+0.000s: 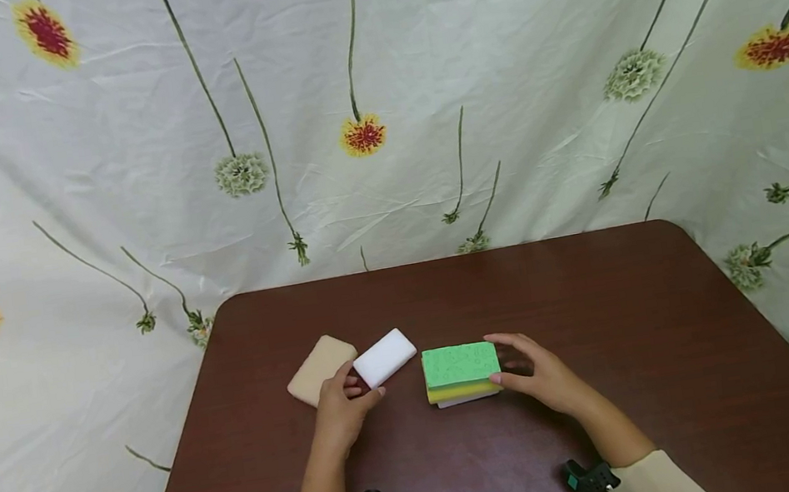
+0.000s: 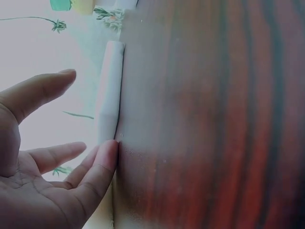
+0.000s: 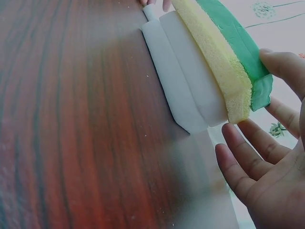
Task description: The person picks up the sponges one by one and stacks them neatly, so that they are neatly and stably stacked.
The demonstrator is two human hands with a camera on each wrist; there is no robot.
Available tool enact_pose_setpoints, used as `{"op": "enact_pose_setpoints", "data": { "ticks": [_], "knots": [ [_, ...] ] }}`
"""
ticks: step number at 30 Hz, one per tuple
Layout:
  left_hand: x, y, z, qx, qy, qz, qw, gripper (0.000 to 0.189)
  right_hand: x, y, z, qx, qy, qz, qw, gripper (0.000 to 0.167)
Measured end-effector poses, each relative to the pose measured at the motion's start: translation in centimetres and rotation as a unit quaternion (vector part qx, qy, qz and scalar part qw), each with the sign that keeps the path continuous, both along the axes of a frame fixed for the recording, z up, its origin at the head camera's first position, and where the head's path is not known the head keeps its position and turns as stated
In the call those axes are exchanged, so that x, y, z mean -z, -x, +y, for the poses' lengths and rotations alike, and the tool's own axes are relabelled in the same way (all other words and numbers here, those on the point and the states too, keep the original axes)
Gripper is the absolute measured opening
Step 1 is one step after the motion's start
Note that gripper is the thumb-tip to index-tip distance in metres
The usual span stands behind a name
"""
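A stack stands mid-table: a green sponge (image 1: pixel 460 364) on top, a yellow sponge (image 1: pixel 453 393) under it, and two white blocks (image 3: pixel 195 71) at the bottom in the right wrist view. My right hand (image 1: pixel 545 380) is at the stack's right end, thumb at the green sponge's edge and the other fingers loosely spread. Left of the stack, a single white block (image 1: pixel 384 357) lies at an angle on the table. My left hand (image 1: pixel 342 409) is at its near left side, thumb apart from it and a fingertip at its end. Behind that hand lies a beige sponge (image 1: pixel 314 371), partly covered by it.
Everything lies on a dark red-brown wooden table (image 1: pixel 643 345) with rounded far corners. A white cloth (image 1: pixel 487 40) printed with flowers hangs behind and at both sides. Each wrist wears a black strap camera, such as the right one (image 1: pixel 588 478).
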State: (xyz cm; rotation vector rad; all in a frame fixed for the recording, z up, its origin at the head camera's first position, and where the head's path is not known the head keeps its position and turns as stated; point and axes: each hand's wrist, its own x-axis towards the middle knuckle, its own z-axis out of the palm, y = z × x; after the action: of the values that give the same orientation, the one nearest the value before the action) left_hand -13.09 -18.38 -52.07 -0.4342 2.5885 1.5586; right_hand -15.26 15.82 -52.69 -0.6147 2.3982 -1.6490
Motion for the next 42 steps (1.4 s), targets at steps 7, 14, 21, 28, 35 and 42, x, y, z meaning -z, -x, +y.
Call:
{"op": "enact_pose_setpoints", "data": {
  "ticks": [7, 14, 21, 28, 35, 42],
  "knots": [
    [0.0, 0.6, -0.3, 0.017, 0.02, -0.006, 0.9996, 0.085, -0.1, -0.1, -0.1, 0.003, 0.0, -0.001, 1.0, 0.064],
    [0.1, 1.1, -0.2, 0.031, 0.047, 0.005, 0.9984, 0.084, 0.0, -0.1, -0.1, 0.003, 0.0, -0.005, 1.0, 0.065],
    [0.4, 1.7, -0.2, 0.028, 0.06, 0.01, 0.9978, 0.083, 0.1, -0.1, 0.0, 0.002, -0.001, -0.008, 1.0, 0.065],
    [0.6, 2.0, -0.2, 0.025, 0.077, 0.01, 0.9967, 0.075, 0.3, 0.0, 0.1, 0.0, -0.001, -0.006, 1.0, 0.065],
    [0.9, 2.2, -0.1, 0.024, 0.084, 0.009, 0.9961, 0.07, 0.3, 0.0, 0.0, 0.0, 0.002, 0.0, 1.0, 0.064],
    [0.9, 2.4, -0.1, 0.021, 0.094, 0.013, 0.9953, 0.069, 0.2, 0.0, 0.1, -0.003, 0.004, -0.001, 1.0, 0.064]
  ]
}}
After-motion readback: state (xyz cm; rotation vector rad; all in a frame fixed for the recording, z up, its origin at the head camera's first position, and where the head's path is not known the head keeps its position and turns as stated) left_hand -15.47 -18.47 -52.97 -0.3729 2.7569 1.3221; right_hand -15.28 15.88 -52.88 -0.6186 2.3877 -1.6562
